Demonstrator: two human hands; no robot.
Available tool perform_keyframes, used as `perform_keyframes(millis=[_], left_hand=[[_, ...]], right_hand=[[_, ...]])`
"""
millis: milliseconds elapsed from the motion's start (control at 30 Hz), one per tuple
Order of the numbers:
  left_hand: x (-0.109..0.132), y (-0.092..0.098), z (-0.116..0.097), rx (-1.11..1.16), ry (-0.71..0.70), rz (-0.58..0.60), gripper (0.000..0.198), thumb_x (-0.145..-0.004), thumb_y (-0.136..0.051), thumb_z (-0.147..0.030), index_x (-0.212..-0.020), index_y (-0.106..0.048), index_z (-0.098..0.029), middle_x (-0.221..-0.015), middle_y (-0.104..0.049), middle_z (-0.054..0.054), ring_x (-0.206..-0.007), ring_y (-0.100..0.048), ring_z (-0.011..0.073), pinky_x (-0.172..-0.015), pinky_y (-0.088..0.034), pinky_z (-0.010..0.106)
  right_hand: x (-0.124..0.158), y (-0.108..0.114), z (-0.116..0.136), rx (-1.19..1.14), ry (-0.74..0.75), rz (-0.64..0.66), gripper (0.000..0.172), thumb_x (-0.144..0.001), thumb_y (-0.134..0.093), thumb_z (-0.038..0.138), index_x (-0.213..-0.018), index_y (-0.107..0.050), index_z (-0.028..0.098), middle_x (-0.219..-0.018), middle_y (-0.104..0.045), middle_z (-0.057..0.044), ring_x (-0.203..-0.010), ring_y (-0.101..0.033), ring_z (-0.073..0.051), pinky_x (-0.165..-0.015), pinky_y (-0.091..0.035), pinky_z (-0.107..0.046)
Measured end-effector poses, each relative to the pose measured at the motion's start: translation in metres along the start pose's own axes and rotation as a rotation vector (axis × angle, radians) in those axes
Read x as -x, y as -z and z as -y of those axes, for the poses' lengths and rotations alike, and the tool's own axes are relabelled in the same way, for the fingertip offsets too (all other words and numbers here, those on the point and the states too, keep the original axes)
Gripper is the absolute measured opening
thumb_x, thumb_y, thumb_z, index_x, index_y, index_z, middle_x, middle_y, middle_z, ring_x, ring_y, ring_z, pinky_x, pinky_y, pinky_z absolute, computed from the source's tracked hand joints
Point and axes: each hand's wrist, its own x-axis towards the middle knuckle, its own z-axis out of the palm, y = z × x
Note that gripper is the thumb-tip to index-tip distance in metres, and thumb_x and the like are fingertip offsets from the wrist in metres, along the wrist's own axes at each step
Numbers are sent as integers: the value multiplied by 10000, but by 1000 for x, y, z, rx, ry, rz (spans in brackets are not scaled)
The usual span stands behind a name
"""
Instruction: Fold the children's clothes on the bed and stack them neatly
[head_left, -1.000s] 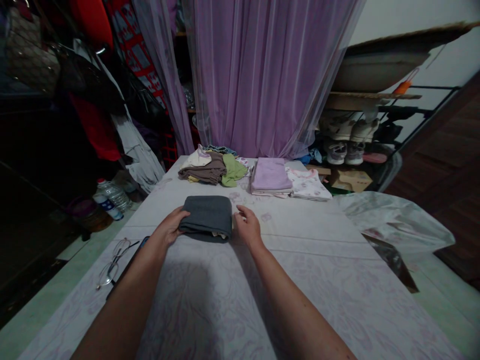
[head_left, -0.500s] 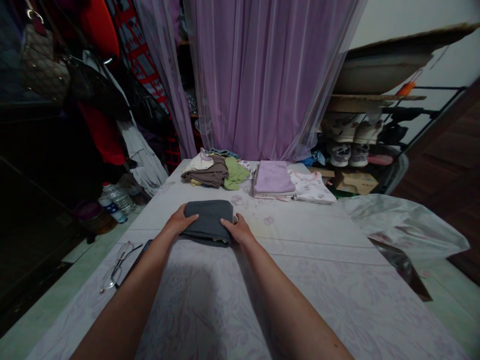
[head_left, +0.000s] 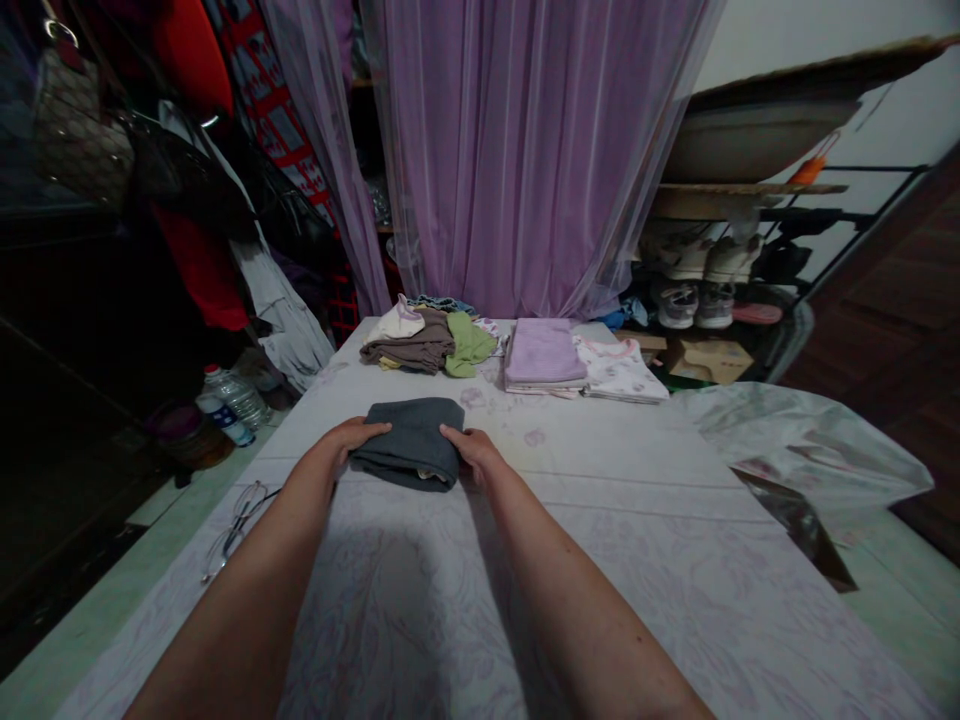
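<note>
Pressure from both sides, applied evenly, is the sound way to handle the folded gray garment (head_left: 411,440). Set thumbs on the upper face and fingers beneath or against the edges; hold both sides level so that the layers do not slip. Watch the front edge, where the folds gape and a pale patch shows; a loose grip there may let the layers open.

Garment position: center of the patterned white cover (head_left: 600,455), in front of the loose clothes pile (head_left: 420,343) and the folded lilac stack (head_left: 544,352). Whether it rests fully on the cover or is slightly raised cannot be told.

Left hand (head_left: 357,438): partly open, gripping the left side, thumb extended over the top; the other fingers are mostly hidden.

Right hand (head_left: 472,448): partly open, gripping the right side, thumb on the top edge; how far its fingers reach underneath cannot be told.
</note>
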Motion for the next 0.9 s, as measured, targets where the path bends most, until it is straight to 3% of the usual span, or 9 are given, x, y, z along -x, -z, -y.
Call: perform_keyframes(millis=[100, 233, 333, 433, 533, 600, 667, 767, 900], left_hand=[[7, -11, -1, 76, -13, 82, 504, -465, -855, -466, -844, -681, -183, -765, -753, 62, -760, -710, 267, -700, -573, 358], [7, -45, -12, 98, -179, 156, 643, -463, -848, -488, -985, -664, -159, -892, -757, 75, -832, -704, 266, -759, -563, 369], [3, -79, -31, -118, -352, 161, 592, -585, -786, -439, -1077, -653, -137, -1067, -732, 115, -982, -682, 289, -866, -535, 379], [9, -112, -48, -554, -488, -30, 584, -711, -688, -276, -1269, -571, -151, -1341, -599, 160, -1230, -559, 312, -1024, -441, 402], [28, -137, -50, -897, -672, -264, 662, -799, -590, -203, -1431, -412, -116, -1537, -358, 194, -1420, -330, 316, -1133, -311, 436], [40, -146, -43, -1032, -813, -287, 601, -873, -514, -240, -1452, -392, -130, -1565, -319, 161, -1456, -256, 295, -1171, -240, 457], [46, -149, -33, -1122, -884, -253, 543, -929, -441, -305, -1456, -400, -177, -1563, -342, 116, -1461, -250, 275, -1187, -195, 481], [39, -145, -18, -1190, -868, -211, 547, -960, -384, -382, -1477, -377, -206, -1577, -316, 99, -1462, -248, 275, -1182, -188, 517], [21, -141, -9, -1213, -824, -170, 569, -955, -392, -441, -1485, -367, -234, -1590, -285, 87, -1468, -232, 278, -1171, -200, 538]], right_hand=[[5, 9, -2, -34, -17, -29, 401, -707, -728, 327, -1033, -638, 113, -932, -732, -117, -823, -695, -227, -711, -564, -332], [20, 50, -10, 14, 125, -194, 646, -665, -749, 305, -1254, -529, 155, -1067, -713, -99, -911, -682, -216, -791, -548, -318], [39, 87, -21, 208, 228, -330, 802, -682, -734, 413, -1386, -432, 177, -1033, -718, -90, -923, -685, -253, -806, -540, -359], [60, 107, -26, 500, 192, -458, 910, -725, -683, 495, -1484, -321, 147, -1056, -701, -135, -978, -673, -322, -825, -522, -432], [75, 107, -22, 782, 414, -562, 745, -818, -589, 433, -1471, -372, 148, -1333, -563, -201, -1229, -542, -345, -960, -455, -474], [79, 102, -14, 963, 674, -497, 578, -878, -522, 358, -1426, -455, 187, -1485, -432, -163, -1380, -381, -315, -1087, -336, -496], [78, 98, -8, 1126, 833, -319, 476, -915, -485, 320, -1380, -518, 224, -1523, -398, -115, -1431, -295, -293, -1143, -226, -530], [69, 98, -8, 1287, 830, -137, 448, -946, -464, 346, -1377, -528, 241, -1528, -397, -106, -1435, -288, -294, -1149, -175, -570], [61, 100, -19, 1360, 727, -132, 486, -967, -431, 394, -1426, -478, 241, -1537, -379, -121, -1417, -325, -302, -1145, -193, -565]])
